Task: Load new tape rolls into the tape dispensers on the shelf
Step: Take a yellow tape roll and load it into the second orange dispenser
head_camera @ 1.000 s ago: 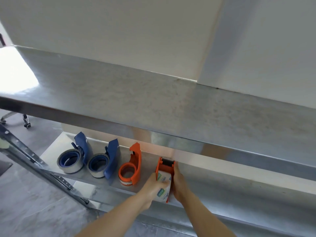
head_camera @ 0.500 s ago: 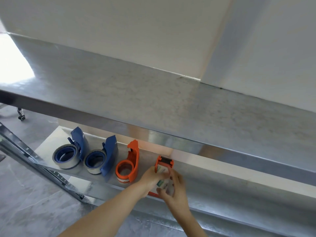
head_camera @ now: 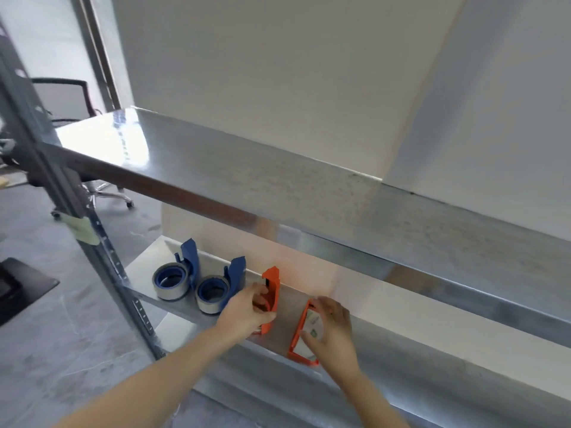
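On the low shelf (head_camera: pixel 287 310), the left hand (head_camera: pixel 247 313) grips one orange dispenser (head_camera: pixel 273 288) and the right hand (head_camera: pixel 332 332) holds the roll (head_camera: pixel 311 323) in the other dispenser (head_camera: pixel 297 335), so push the roll in straight and keep that one from sliding off the edge.

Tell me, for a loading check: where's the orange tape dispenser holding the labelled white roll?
Head view: the labelled-roll dispenser sits on the lower metal shelf, in the right hand, right of the other orange dispenser.
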Action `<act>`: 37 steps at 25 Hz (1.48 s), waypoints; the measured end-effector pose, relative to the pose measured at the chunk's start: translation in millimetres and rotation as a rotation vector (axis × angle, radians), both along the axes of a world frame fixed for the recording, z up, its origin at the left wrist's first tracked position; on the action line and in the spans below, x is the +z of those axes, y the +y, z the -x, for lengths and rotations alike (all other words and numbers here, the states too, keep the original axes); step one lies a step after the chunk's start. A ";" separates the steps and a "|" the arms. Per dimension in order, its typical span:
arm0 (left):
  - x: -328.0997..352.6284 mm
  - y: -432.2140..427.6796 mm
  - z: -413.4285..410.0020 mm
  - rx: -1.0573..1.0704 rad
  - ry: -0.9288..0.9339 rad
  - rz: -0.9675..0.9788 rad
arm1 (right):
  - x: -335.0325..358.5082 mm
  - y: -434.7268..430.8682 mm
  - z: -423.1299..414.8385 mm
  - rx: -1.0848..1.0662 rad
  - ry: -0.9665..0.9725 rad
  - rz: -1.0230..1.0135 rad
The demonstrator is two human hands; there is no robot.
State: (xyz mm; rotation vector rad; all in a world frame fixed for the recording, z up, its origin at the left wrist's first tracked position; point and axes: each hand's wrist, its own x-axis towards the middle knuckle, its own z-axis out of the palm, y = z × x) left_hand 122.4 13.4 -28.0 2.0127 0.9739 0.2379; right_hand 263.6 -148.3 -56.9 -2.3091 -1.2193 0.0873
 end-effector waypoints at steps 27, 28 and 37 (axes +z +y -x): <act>-14.3 66.4 86.1 0.174 0.086 0.084 | -12.7 133.1 71.7 0.233 -0.255 0.641; -16.0 67.5 85.9 0.174 0.084 0.091 | -18.1 134.2 71.9 0.233 -0.257 0.655; -30.5 73.3 67.6 0.050 0.134 0.070 | -23.8 113.2 55.9 0.035 0.201 0.292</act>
